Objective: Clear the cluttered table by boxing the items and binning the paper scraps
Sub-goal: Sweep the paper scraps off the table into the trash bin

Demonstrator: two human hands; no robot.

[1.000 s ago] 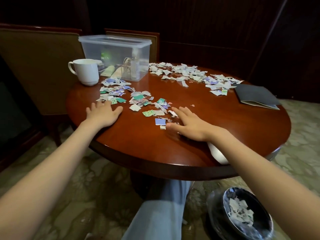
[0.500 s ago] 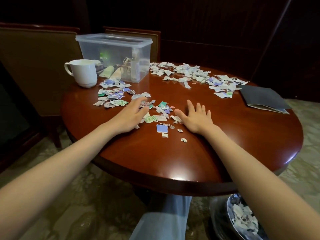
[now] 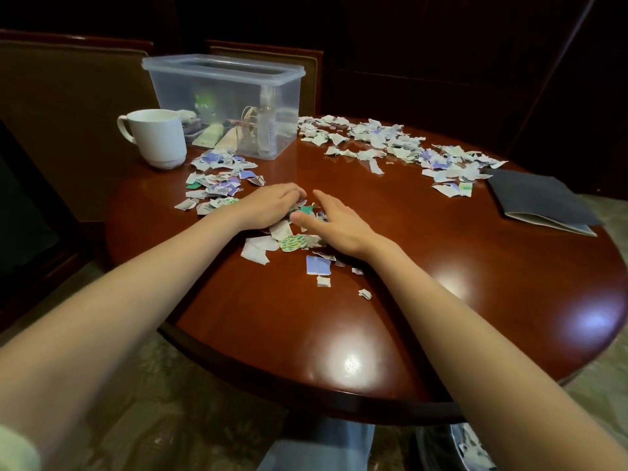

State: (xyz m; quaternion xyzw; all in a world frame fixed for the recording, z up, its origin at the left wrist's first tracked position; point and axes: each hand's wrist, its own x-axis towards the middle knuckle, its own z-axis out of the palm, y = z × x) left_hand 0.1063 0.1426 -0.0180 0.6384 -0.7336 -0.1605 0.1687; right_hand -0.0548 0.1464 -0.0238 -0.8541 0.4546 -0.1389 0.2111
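Note:
Torn paper scraps lie in three patches on the round wooden table (image 3: 441,300): a near heap (image 3: 289,243) between my hands, a left patch (image 3: 217,181) by the mug, and a long far band (image 3: 390,144). My left hand (image 3: 272,207) rests palm down on the near heap, fingers bent over the scraps. My right hand (image 3: 334,222) lies on its edge against the same heap, fingers straight, pressing toward the left hand. A clear plastic box (image 3: 227,103) with several items inside stands at the back. The bin (image 3: 455,450) with scraps shows under the table's near edge.
A white mug (image 3: 156,137) stands left of the box. A dark folder (image 3: 540,202) lies at the table's right side. A few loose scraps (image 3: 319,266) sit nearer me than the heap. Chair backs stand behind the table.
Both hands have slid toward each other, closing around the near heap and bunching its scraps. The view has shifted, so less of the bin shows.

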